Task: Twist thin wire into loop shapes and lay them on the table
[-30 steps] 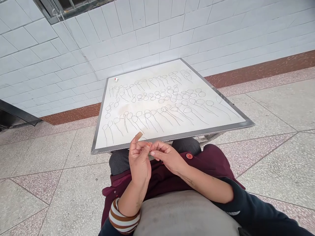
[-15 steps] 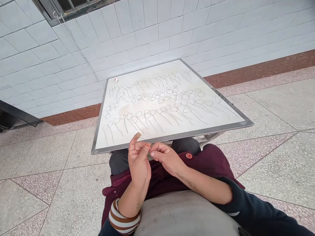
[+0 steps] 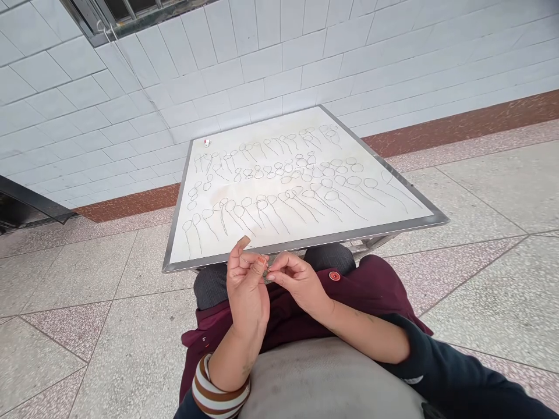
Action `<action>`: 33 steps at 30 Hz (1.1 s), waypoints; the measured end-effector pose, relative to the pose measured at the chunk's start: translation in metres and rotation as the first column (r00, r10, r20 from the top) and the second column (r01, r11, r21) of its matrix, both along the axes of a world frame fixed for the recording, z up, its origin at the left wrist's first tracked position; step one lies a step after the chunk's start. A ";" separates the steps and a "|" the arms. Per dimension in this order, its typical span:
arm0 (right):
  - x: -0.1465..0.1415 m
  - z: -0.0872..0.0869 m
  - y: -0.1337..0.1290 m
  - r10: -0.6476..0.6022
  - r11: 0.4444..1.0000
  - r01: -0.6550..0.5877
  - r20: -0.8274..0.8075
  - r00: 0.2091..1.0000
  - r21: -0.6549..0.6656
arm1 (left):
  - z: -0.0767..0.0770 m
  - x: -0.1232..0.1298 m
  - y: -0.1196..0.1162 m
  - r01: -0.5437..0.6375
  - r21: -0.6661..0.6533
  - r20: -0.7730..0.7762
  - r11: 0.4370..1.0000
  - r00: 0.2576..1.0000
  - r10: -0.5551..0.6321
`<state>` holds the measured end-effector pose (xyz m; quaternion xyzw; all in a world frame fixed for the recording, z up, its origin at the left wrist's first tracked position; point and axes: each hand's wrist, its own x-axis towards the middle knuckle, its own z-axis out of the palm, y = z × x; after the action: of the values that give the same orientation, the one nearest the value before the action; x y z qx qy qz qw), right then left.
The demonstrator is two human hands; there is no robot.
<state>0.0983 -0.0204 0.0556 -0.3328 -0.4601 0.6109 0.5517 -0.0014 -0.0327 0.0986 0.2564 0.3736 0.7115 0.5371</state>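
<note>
Brown-and-white striped cuff (image 3: 220,391), maroon garment (image 3: 375,288)

Item pinched btwn fingers (image 3: 262,265) too small to ID.

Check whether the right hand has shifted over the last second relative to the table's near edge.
Hardly. The right hand sits a touch lower below the table's metal near edge, fingertips still meeting the left hand over the lap; the view itself drifted slightly.

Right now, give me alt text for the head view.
Left hand and right hand pinch a small wire piece together above the lap, before a white table lined with rows of looped wires.
</note>
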 end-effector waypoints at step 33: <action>0.002 -0.007 -0.008 0.217 0.976 -0.219 0.057 0.974 0.022 | 0.002 -0.013 -0.001 -0.077 0.045 -0.010 0.996 0.997 0.078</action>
<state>0.1007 -0.0286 0.0486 -0.2890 -0.5172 0.6519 0.4733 -0.0147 -0.0333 0.1002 0.2577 0.3707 0.7383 0.5011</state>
